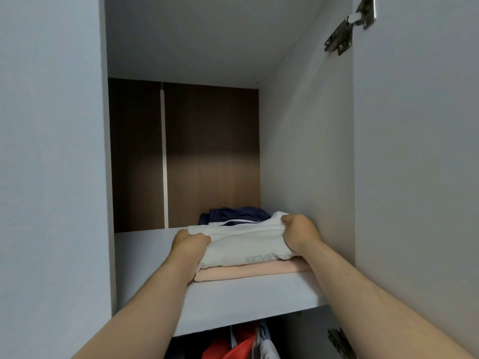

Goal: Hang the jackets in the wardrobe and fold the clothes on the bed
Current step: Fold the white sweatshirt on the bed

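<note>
Though behind white garment, navy clothing.

Pale grey wardrobe shelf, folded pink garment near its front, navy clothes behind

Inside an open wardrobe: pale grey side panels frame a dark wood-grain back panel, split by a pale vertical strip; light catches the back's lower half, its top lies in shadow; a grey shelf spans the compartment; an upper hinge and a lower hinge sit beside the right-hand door.
</note>
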`<act>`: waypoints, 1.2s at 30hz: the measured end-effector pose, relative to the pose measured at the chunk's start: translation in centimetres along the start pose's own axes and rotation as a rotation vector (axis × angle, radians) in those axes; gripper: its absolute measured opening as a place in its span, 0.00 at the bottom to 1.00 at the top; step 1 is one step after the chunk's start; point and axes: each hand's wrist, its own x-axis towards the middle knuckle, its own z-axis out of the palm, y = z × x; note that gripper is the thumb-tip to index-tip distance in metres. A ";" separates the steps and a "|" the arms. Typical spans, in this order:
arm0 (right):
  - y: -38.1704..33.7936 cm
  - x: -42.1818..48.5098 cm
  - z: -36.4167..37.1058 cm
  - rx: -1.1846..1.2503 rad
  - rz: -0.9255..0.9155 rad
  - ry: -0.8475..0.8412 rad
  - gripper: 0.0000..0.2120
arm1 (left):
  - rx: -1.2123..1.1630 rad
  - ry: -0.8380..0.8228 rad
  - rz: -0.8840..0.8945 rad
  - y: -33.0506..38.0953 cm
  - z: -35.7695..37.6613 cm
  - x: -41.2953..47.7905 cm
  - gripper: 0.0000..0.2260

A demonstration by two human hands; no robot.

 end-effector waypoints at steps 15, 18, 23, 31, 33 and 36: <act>-2.9 0.8 1.3 -0.202 -0.156 -0.334 0.16 | 0.776 0.254 0.740 1.8 1.4 -1.2 0.26; -1.9 0.9 2.1 -0.121 -0.018 -0.432 0.20 | 0.971 -0.010 0.695 3.1 3.1 -0.5 0.22; -2.0 1.4 2.2 -0.230 -0.094 -0.463 0.26 | 1.176 -0.371 0.278 2.0 4.1 0.7 0.32; -2.0 1.3 1.8 -0.258 -0.057 -0.532 0.32 | 1.229 -0.422 0.182 2.8 4.1 -0.5 0.43; -2.1 1.2 1.7 -0.287 -0.021 -0.542 0.34 | 1.224 -0.404 0.168 2.7 4.0 -0.4 0.44; -2.2 1.2 1.9 -0.297 0.012 -0.528 0.36 | 1.217 -0.384 0.171 2.4 3.8 -0.4 0.45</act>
